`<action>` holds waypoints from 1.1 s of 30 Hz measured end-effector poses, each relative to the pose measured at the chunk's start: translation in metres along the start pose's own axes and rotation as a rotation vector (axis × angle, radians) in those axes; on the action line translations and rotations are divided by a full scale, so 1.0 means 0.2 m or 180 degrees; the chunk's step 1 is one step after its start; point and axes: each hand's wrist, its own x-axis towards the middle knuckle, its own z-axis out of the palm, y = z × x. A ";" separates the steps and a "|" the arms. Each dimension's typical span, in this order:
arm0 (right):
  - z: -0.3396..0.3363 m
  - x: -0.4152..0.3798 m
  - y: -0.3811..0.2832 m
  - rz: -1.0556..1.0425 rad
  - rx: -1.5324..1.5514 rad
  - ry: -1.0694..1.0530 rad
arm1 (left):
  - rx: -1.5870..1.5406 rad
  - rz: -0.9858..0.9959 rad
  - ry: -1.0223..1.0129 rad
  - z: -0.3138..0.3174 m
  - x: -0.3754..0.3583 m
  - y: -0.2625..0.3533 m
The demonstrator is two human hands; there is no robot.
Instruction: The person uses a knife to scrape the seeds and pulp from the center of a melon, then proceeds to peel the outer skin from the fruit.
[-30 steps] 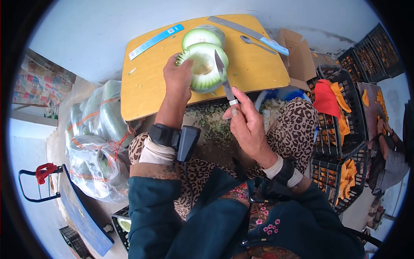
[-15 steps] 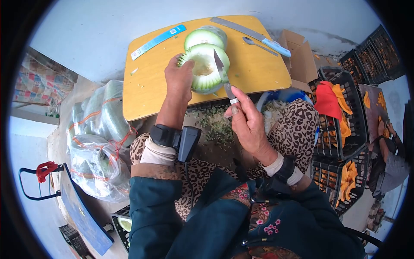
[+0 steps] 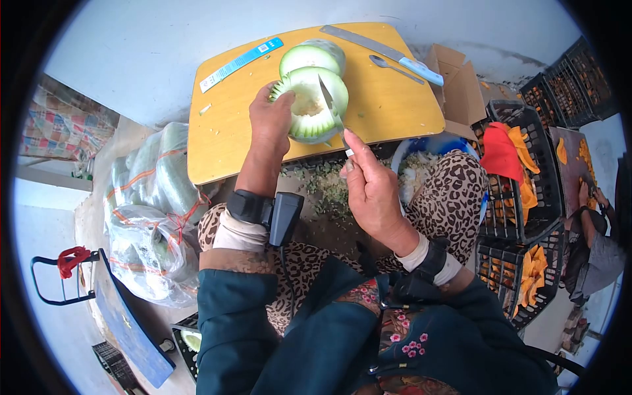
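Observation:
A hollowed winter melon half [image 3: 307,124] stands on the yellow table [image 3: 230,131], its pale cut face toward me, with a row of notches along the left and lower rim. My left hand [image 3: 270,122] is closed around the left side of that rim. In my right hand [image 3: 374,191] is a knife [image 3: 332,108], gripped by its handle, the blade slanting up and left across the melon's right side. Right behind lies another winter melon piece [image 3: 299,61], cut face forward.
On the table are a blue-and-white strip [image 3: 242,64], a long blade with a blue handle [image 3: 421,70] and a spoon [image 3: 388,64]. Bagged winter melons [image 3: 148,210] lie left; a blue basin [image 3: 403,153], cardboard box [image 3: 461,92] and crates [image 3: 546,197] stand right, near another person [image 3: 592,247].
My right hand and the knife have shifted slightly up and left, bringing the blade further over the melon's opening. My left hand keeps its hold, moving a touch left with the melon.

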 end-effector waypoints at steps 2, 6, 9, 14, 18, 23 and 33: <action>0.00 -0.01 0.00 0.0058 0.0019 -0.0039 | 0.0020 -0.0018 0.0013 0.00 0.00 0.00; 0.00 -0.04 0.01 0.0097 0.0037 -0.0072 | 0.0021 0.0006 0.0027 0.00 -0.01 0.00; 0.00 -0.06 0.02 0.0108 0.0098 -0.0085 | 0.0010 0.0046 0.0006 0.00 -0.01 -0.01; 0.01 -0.10 0.05 0.0020 0.0048 -0.0056 | 0.0015 0.0077 -0.0025 -0.01 -0.01 -0.01; -0.01 -0.14 0.03 0.0240 0.0139 -0.0228 | -0.0082 0.0053 0.0029 -0.02 0.01 -0.03; -0.02 -0.17 0.06 0.0423 0.0473 -0.0282 | -0.0115 0.0056 -0.0039 -0.03 0.00 -0.02; -0.11 -0.23 0.04 0.0146 0.0246 -0.0254 | -0.0037 0.0065 -0.0008 -0.02 0.01 -0.01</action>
